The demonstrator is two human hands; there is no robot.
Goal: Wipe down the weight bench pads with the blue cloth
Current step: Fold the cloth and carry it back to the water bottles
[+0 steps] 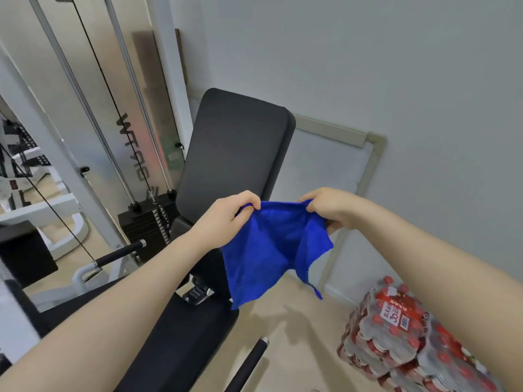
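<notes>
The blue cloth (271, 247) hangs in the air, spread between both hands above the bench. My left hand (226, 215) pinches its upper left corner and my right hand (331, 206) pinches its upper right corner. Behind the cloth stands the black back pad (235, 148) of the weight bench, tilted upward toward the wall. The black seat pad (181, 343) lies below the cloth, partly covered by my left forearm. A metal hinge bracket (195, 294) joins the two pads.
A cable machine with a black weight stack (144, 224) and steel guide rods stands left of the bench. Shrink-wrapped packs of red-capped water bottles (404, 332) sit on the floor at the right. A black-gripped handle (250, 360) juts out beside the seat. A whiteboard (325, 171) leans on the wall.
</notes>
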